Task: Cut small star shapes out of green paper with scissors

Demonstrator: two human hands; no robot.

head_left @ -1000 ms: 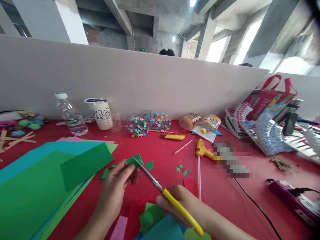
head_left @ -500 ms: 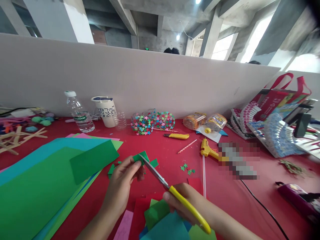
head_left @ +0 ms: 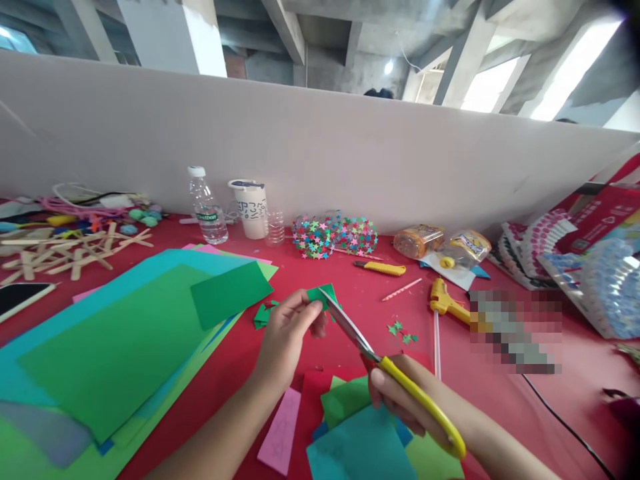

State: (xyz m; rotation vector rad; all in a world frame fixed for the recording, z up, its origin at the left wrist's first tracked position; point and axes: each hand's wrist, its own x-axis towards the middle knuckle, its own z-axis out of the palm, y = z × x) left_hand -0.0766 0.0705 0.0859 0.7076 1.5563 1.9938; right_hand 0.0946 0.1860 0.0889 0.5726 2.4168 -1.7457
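The left hand [head_left: 293,323] pinches a small green paper piece [head_left: 315,293] above the table [head_left: 363,293], covering part of it. The right hand's [head_left: 407,393] grip closes round the yellow-handled scissors [head_left: 419,392], some fingers hidden; whether the blades bite the piece is unclear. Pixelation masks the glue gun's [head_left: 447,303] far end; the red bag [head_left: 607,217] is cut off. Bare table separates piece and yellow cutter [head_left: 386,268].

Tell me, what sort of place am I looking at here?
Probably a handicraft workspace: coloured sheets are piled on the red table, a yellow glue gun lies there too, and the right hand holds yellow-handled scissors.
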